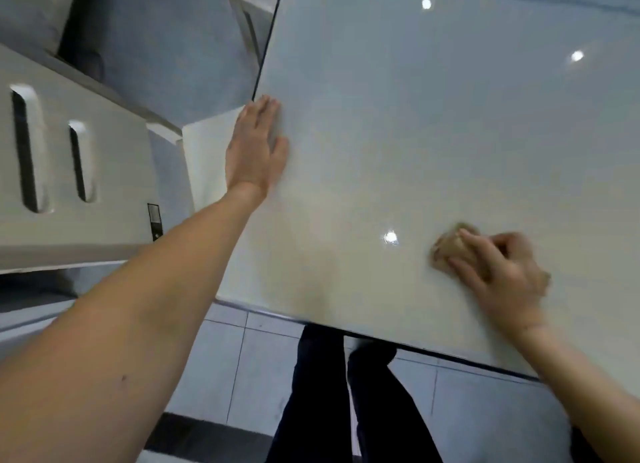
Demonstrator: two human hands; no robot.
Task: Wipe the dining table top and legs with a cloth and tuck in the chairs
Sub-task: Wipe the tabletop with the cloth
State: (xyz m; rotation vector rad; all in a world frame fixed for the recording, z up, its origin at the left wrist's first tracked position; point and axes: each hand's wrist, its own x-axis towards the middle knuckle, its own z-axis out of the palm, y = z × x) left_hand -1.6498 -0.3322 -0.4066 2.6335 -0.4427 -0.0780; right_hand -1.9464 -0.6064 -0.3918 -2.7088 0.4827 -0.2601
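Observation:
A glossy white dining table top (433, 123) fills the right and centre of the head view. My left hand (256, 147) lies flat with straight fingers on the table's left edge. A small bunched tan cloth (446, 248) sits on the table near the front edge. My right hand (498, 272) presses on the cloth, fingers curled over it; the hand is blurred. A white chair (83, 185) with two slots in its back stands left of the table, its seat (207, 158) touching the table's left side.
Pale tiled floor (242, 365) shows below the table's front edge, with my dark trouser legs (346, 393) standing on it. A grey cushioned seat (156, 40) lies at the upper left beyond the chair. Ceiling lights reflect on the table top.

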